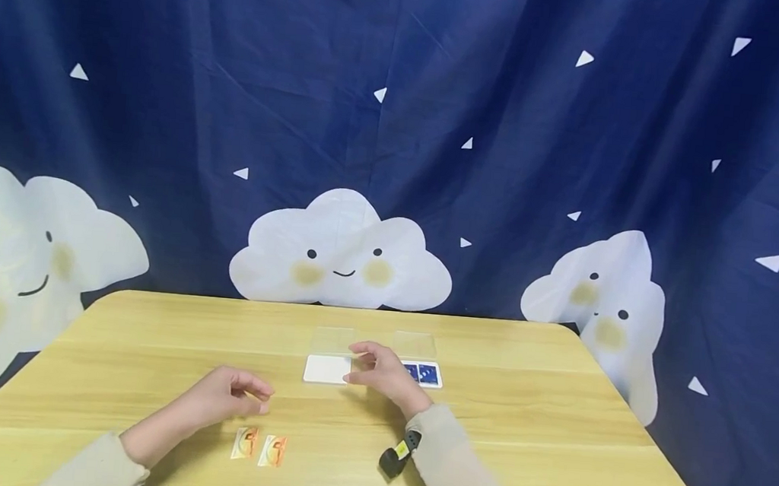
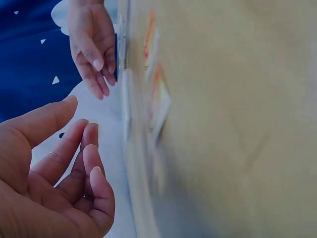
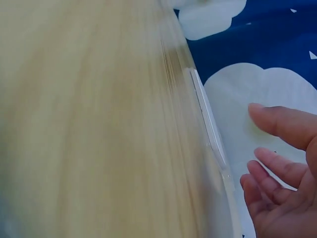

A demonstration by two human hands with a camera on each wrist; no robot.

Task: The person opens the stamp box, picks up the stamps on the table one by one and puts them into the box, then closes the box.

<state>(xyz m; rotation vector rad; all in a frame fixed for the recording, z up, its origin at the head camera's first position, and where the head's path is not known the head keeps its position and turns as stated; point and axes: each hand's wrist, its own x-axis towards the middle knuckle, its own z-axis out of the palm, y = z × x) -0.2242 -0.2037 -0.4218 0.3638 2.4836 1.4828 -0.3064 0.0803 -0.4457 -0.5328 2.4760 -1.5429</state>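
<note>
Above the table's left half hovers my left hand [image 1: 229,397], its fingers loosely bent and nothing between them. Just in front of it lie two small orange-and-white packets [image 1: 245,443], side by side; a serrated edge shows on one packet [image 2: 161,109] in the left wrist view. My right hand [image 1: 385,372] is over the gap between two shallow white cases, thumb and fingers apart and holding nothing. The left case [image 1: 327,369] shows a bare white inside. Dark blue packets [image 1: 429,374] lie in the right case, partly hidden by the hand.
Clear lids [image 1: 334,339] stand raised behind the cases. The cases sit toward the far edge of the wooden table [image 1: 539,430]. A dark blue curtain [image 1: 402,84] with white clouds hangs behind. My right wrist bears a black strapped device [image 1: 394,463].
</note>
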